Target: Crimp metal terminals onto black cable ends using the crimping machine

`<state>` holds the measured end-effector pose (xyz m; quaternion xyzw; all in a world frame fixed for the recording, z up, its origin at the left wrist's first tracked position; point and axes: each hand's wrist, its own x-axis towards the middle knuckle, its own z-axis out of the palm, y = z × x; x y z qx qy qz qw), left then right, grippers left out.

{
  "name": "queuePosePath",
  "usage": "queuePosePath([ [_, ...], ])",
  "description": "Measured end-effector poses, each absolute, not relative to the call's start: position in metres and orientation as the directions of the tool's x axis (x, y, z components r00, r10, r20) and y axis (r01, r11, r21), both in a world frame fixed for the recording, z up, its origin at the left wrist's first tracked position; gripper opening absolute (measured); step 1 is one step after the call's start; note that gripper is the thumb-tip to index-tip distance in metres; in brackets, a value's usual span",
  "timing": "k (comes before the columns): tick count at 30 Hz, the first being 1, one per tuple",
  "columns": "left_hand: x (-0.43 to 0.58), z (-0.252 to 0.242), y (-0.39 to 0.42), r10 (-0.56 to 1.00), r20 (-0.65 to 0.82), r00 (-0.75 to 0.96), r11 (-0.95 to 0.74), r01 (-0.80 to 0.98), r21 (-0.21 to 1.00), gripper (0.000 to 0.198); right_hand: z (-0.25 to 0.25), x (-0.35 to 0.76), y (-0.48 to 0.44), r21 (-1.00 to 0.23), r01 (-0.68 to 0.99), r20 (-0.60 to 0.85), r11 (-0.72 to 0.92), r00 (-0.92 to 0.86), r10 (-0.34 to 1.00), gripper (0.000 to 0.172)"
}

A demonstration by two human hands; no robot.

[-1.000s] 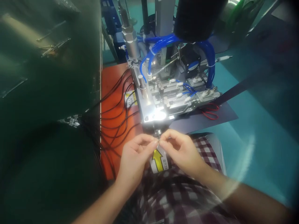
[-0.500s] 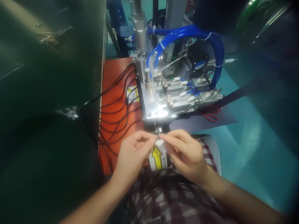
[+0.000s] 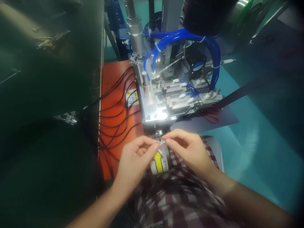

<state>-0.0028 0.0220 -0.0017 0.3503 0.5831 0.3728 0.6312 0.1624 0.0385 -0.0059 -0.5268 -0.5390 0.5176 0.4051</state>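
Just in front of the machine, my left hand pinches a small shiny metal piece between thumb and forefinger. My right hand is closed at the piece's other side, its thumb and fingertips pressed together; whatever lies between them is too small to make out. Below the fingertips is a white label with a yellow arrow. The metal machine, with a bright plate and a vertical rod, stands just beyond both hands.
Black cables cross the orange surface to small metal connectors on the dark green surface at left. A thick blue tube bundle arches over the machine. Red wires lie at its right.
The view has shifted slightly, moving the machine left in the picture. My right thumb and fingers have changed position at the tips, and more of the small metal piece shows between my hands.
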Motion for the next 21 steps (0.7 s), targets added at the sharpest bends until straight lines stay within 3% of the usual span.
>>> queuePosePath([
  [8,-0.003,0.002,0.022,0.883,-0.459,0.094,0.464,-0.03,0.886,0.02,-0.005,0.166,0.046,-0.905,-0.069,-0.377,-0.419,-0.325,0.868,0.017],
  [13,-0.005,0.0,0.021,0.89,-0.441,0.115,0.447,-0.031,0.894,0.023,-0.011,0.167,0.045,-0.797,-0.218,-0.42,-0.563,-0.47,0.777,0.02],
  [21,-0.01,-0.002,0.021,0.863,-0.464,0.198,0.489,-0.1,0.867,0.027,-0.013,0.164,0.041,-0.726,-0.301,-0.434,-0.618,-0.497,0.752,0.025],
])
